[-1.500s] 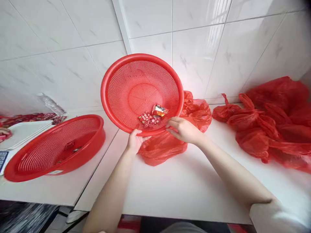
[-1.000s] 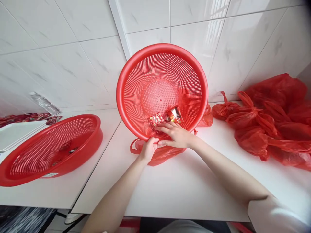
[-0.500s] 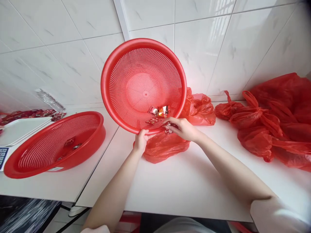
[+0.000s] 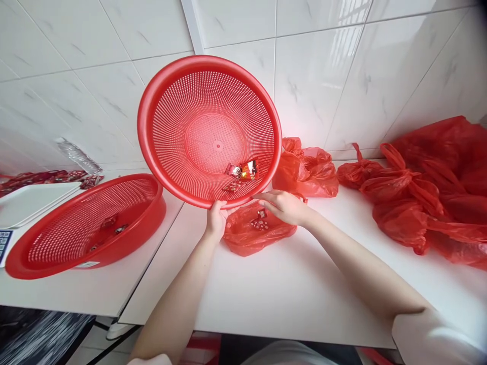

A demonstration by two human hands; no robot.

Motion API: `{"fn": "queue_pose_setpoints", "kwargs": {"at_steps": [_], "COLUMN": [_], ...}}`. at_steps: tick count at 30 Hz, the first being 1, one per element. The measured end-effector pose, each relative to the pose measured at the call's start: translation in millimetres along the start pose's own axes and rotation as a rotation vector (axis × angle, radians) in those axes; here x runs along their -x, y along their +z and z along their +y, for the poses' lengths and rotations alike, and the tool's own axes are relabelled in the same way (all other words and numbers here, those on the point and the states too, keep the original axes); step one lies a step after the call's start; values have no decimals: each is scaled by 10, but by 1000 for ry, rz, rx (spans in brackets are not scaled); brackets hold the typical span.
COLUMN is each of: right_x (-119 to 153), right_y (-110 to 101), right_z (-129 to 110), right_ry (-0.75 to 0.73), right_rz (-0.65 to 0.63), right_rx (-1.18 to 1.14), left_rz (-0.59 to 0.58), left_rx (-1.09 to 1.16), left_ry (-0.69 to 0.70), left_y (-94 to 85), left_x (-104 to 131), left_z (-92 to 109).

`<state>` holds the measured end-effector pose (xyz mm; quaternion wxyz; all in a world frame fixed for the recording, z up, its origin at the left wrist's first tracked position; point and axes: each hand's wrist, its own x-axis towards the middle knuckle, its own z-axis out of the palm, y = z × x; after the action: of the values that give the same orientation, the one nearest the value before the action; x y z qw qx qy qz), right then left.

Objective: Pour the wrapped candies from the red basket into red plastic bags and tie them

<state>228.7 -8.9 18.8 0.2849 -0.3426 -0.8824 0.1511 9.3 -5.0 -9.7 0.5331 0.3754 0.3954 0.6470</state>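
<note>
My left hand (image 4: 217, 220) grips the lower rim of a tilted red mesh basket (image 4: 215, 114), which leans toward the wall. A few small wrapped packets (image 4: 242, 170) lie low inside it. Just right of the rim is my right hand (image 4: 283, 205), fingers stretched out and apart over an opened red plastic bag (image 4: 247, 238). Under those fingers, a small dark red packet (image 4: 259, 221) shows in the bag's mouth.
A second red basket (image 4: 125, 208) with a few packets rests at the left, beside white trays (image 4: 36, 203). Behind stands another red bag (image 4: 312, 170). Several tied red bags (image 4: 403, 197) are piled at the right. Tiled wall at the back.
The basket has shifted left with my left hand. My right hand has opened and moved slightly right; the dark red packet it held is now in the bag's mouth.
</note>
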Motion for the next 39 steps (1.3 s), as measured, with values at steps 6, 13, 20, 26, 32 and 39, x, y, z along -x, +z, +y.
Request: {"fn": "queue_pose_setpoints", "kwargs": {"at_steps": [6,13,20,26,32,39], "right_x": [-19,-11,1,-21,-81,-91], "right_y": [-3,99,75,50,96,120], "right_z": [-26,66,1,-55,-14,-62], "right_ry": [-44,-107,-109,146,462,540], "right_rz": [194,43,-23,103,103,109], "right_rx": [39,171,-191,-682,-1041,-1102], "left_rz": [-57,-204,-180,-123,-99,-94], "left_rx": [18,18,3,10,21,37], "left_ry": [-81,-223,-196,-145,-99,-78], "left_y": [132,241,150,47,17,-19], "left_x": [133,300,212,70,37,1], "left_z": [-8,-75,-59,-14,31,46]}}
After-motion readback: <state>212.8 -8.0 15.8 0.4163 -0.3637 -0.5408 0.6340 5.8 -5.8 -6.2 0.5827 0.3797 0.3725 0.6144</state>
